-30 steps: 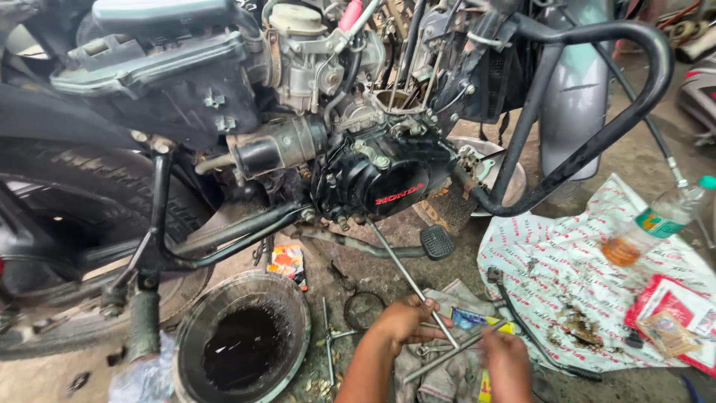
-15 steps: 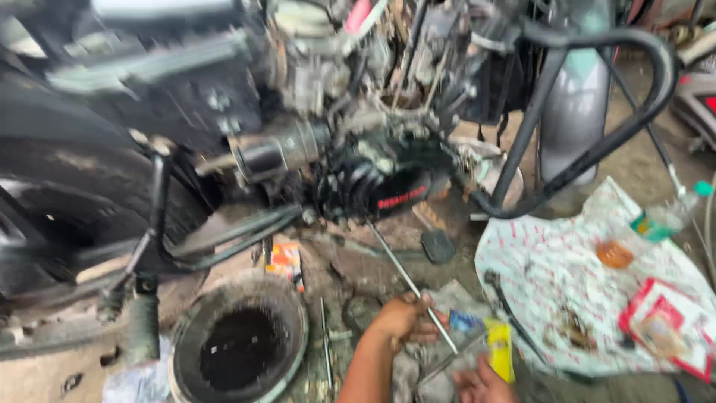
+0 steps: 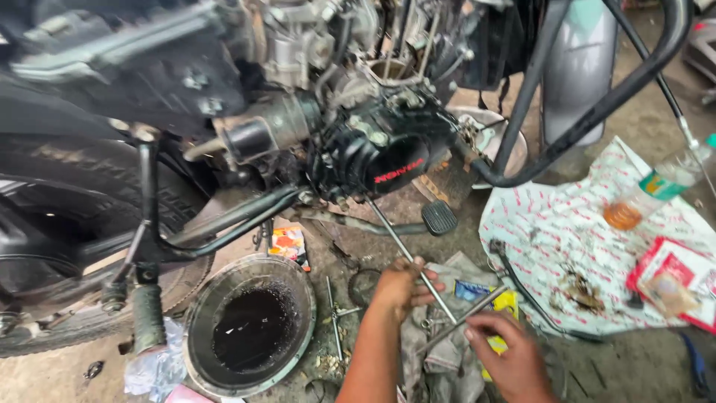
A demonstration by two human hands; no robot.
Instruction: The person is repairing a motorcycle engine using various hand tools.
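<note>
Hands: left hand (image 3: 399, 287) closed around long metal rod (image 3: 410, 257) reaching up to black engine cover (image 3: 388, 160); right hand (image 3: 514, 358) gripping short metal tool (image 3: 462, 321).
Done: oil in drain pan (image 3: 250, 328).
Left: engine cover on.

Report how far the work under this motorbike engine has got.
Looks done: dark oil sits in the round pan under the motorbike engine, suggesting it has been drained. In hand: the left hand grips a long rod-like tool that slants up toward the engine's underside, and the right hand holds a second metal bar. Left: the engine top appears open; loose parts lie around.
</note>
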